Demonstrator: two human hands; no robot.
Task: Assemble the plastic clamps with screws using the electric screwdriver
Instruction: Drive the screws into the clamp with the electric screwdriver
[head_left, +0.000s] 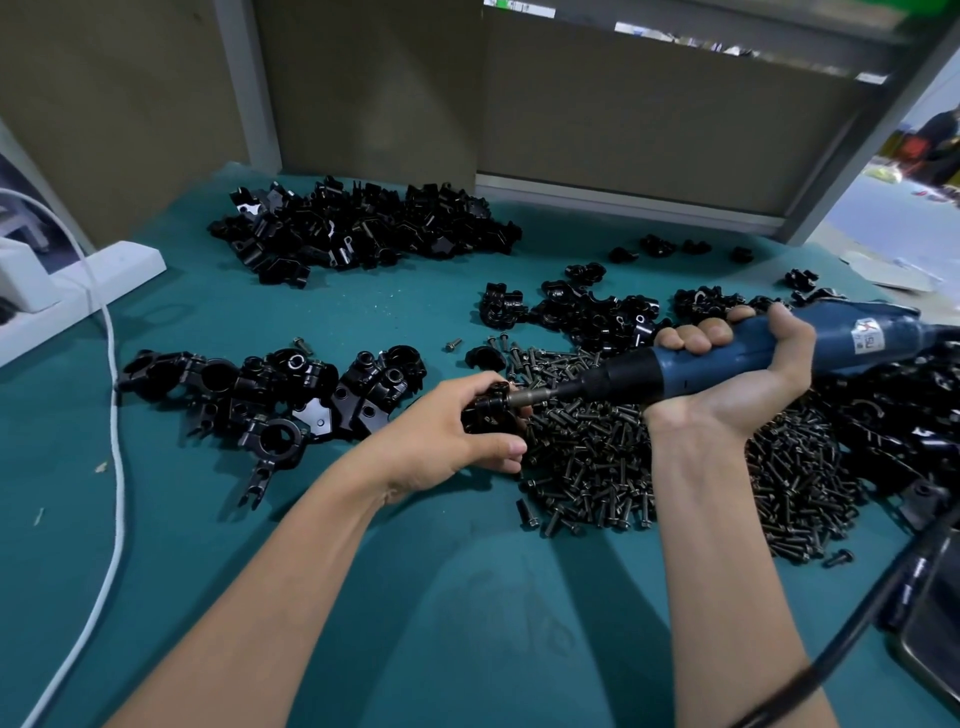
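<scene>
My left hand (451, 427) grips a black plastic clamp (485, 408) at the table's middle, just above the edge of a heap of dark screws (613, 457). My right hand (737, 374) holds the blue electric screwdriver (727, 358) nearly level, pointing left. Its metal bit (530, 397) meets the clamp's right side. The screw under the bit is hidden. Left of my left hand lies a group of assembled black clamps (260, 389).
A big heap of black clamp bodies (363, 228) lies at the back of the green table (311, 597). Small clamp caps (592, 306) are scattered at the back right, with more black parts (904, 415) at the right. A white cable (117, 415) runs down the left; the screwdriver's black cord (857, 623) crosses the lower right.
</scene>
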